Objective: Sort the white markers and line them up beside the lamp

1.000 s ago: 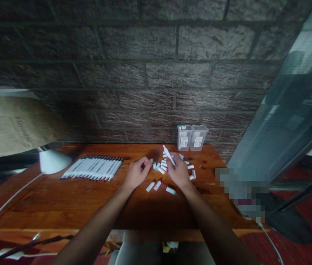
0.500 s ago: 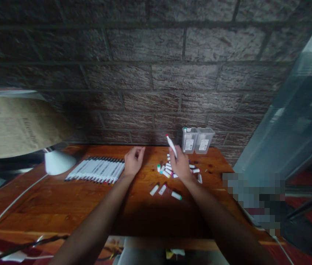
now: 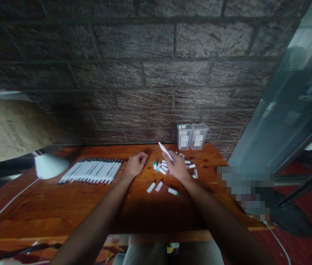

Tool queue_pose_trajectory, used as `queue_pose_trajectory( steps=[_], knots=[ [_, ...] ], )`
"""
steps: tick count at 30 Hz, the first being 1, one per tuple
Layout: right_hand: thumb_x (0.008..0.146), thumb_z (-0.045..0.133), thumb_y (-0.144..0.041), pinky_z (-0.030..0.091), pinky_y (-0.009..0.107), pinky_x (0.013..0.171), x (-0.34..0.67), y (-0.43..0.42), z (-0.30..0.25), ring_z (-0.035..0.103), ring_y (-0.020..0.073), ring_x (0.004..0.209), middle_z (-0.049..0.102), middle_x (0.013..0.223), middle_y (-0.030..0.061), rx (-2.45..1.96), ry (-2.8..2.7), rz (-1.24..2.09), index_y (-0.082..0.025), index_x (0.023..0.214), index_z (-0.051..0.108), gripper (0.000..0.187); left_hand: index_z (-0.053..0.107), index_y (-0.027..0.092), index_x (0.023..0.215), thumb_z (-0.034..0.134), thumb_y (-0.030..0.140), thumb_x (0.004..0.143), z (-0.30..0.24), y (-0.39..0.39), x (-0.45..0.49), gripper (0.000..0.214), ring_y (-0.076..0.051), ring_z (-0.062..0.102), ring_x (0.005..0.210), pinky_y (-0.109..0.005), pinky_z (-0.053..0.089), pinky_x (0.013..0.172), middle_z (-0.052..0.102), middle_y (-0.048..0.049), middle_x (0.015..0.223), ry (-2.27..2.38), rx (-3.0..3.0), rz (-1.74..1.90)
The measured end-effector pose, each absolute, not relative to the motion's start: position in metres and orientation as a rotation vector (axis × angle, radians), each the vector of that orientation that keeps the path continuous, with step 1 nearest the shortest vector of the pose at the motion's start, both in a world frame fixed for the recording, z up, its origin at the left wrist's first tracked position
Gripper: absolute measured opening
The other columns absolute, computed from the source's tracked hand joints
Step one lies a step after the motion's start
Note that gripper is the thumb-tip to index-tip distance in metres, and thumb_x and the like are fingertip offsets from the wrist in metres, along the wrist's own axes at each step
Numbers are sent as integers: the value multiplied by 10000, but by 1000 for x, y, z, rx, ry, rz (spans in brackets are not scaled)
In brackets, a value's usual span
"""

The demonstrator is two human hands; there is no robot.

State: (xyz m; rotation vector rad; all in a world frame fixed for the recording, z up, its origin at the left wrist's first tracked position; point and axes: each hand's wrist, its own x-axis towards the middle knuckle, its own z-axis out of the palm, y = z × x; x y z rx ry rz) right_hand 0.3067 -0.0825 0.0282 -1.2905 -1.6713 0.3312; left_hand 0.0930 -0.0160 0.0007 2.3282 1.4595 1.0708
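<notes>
My right hand is closed round a white marker with a red tip, which points up and to the left. Under and around this hand lies a scatter of loose marker caps on the wooden table. Three more caps lie a little nearer to me. My left hand rests on the table with its fingers curled in; what is inside them, if anything, is hidden. To its left a tidy row of white markers lies side by side.
Two clear plastic boxes with labels stand against the brick wall at the table's back. A white lamp base and its cable sit at the left. A glass panel rises on the right.
My left hand moved toward the marker row, then drew back a little to the right. The marker in my right hand rose, then tilted further to the left.
</notes>
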Motion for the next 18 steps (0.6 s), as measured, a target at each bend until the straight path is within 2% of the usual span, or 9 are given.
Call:
queue_pose_trajectory(
  steps=[4,6,8,11,14,18],
  knots=[
    [963,377,-492,406,224,657,305,-91,38,609,156,681,638,690,4,-1265,-1715,309,-211,865,619,384,559,201,635,457,454,887,1,-15,98,371,-145,556,584,-248,389,606,611,-10,600,1556,2371,980],
    [970,369,-478,406,225,659,303,-93,41,618,160,693,654,719,6,-1275,-1749,318,-222,911,618,362,546,203,610,449,454,890,1,-15,100,389,-149,555,584,-251,391,599,605,-13,586,1596,2386,953],
    [972,376,-452,404,231,670,301,-94,41,626,167,708,669,749,8,-1299,-1781,314,-230,957,617,328,587,205,675,459,429,887,1,-15,99,334,-163,598,659,-258,425,647,659,-28,681,1618,2389,957],
    [967,397,-431,403,239,695,301,-94,40,633,176,730,682,786,12,-1312,-1812,303,-229,995,614,298,661,206,886,491,389,875,-2,-13,97,250,-208,647,883,-306,468,833,719,-67,932,1678,2409,943],
    [969,392,-425,401,240,696,302,-93,40,633,175,729,683,787,9,-1316,-1799,308,-230,997,614,297,668,191,1090,494,391,882,-6,-11,95,337,-253,594,1129,-371,423,1008,666,-101,1203,1748,2437,833],
    [963,405,-402,401,240,683,303,-93,39,634,176,723,685,778,8,-1327,-1811,313,-232,995,616,273,645,180,1207,439,395,917,-11,-9,93,416,-278,523,1251,-407,398,1065,578,-114,1349,1782,2446,687]
  ],
)
